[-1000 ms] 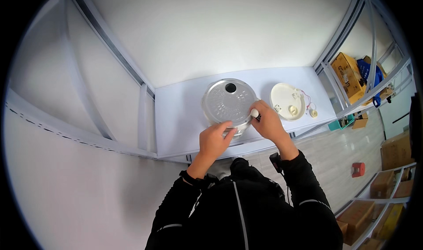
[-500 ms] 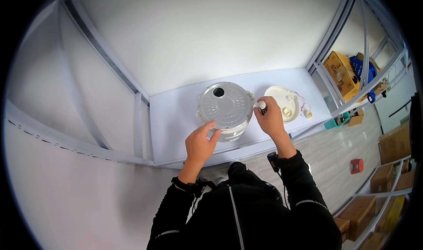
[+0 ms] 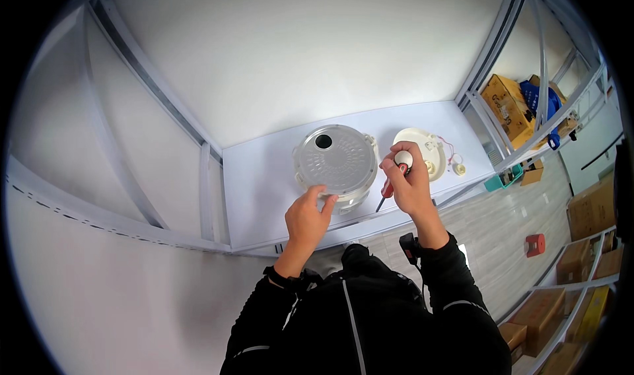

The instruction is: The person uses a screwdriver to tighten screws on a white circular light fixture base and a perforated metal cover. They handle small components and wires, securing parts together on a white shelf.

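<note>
Looking down from your head, you see a white desk (image 3: 264, 177) with white walls around it. A round grey pot base (image 3: 337, 160) sits upside down near the middle of the desk, close to the front edge. It has a dark round hole near its far side.

Your left hand (image 3: 309, 218) rests at the front edge of the pot base. Its fingers (image 3: 321, 193) are bent and touch the near rim, holding it there.

Your right hand (image 3: 411, 183) is just to the right of the pot base. It is closed around a screwdriver (image 3: 391, 180) with a white knob on top and a red handle. The dark tip points down toward the front edge of the desk, right beside the pot base.

A round cream part (image 3: 422, 156) lies past your right hand, toward the right edge of the desk. Thin wires and a small white piece (image 3: 458, 170) lie next to it.

Brown boxes (image 3: 507, 101) sit on the floor off to the right.
</note>
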The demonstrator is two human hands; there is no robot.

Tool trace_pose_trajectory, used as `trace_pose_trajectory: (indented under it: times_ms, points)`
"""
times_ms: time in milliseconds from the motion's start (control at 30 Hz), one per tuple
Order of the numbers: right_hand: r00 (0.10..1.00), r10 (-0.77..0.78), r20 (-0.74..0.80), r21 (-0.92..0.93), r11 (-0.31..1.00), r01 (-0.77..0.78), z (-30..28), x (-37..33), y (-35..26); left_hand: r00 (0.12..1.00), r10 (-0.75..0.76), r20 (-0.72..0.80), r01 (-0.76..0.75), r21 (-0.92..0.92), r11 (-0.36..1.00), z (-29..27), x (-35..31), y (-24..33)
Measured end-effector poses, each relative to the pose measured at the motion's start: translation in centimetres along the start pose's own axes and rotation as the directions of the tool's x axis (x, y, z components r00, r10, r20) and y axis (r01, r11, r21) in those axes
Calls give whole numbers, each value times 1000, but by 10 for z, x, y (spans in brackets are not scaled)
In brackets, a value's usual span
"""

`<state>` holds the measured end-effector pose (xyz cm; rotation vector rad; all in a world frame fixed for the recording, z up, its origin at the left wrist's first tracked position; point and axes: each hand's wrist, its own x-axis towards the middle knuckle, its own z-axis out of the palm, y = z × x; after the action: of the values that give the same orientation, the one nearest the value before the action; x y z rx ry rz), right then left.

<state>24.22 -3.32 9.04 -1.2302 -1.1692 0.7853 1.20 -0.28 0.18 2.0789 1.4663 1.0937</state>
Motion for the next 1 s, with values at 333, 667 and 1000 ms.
trace_pose_trajectory:
  times_ms: [333,667,1000]
  points:
    - [938,-245,246,-230,925,302,-4,-24,-9,850,-67,523,511,-848,-143,-26,9,21]
    - [808,-459,370,-384,716,583,16,-42,-8,955,159,251,126,-827,549,1,-5,53]
    - [860,-438,263,-451,732,511,-27,-53,2,934,253,252,25,-753,658,38,-15,109]
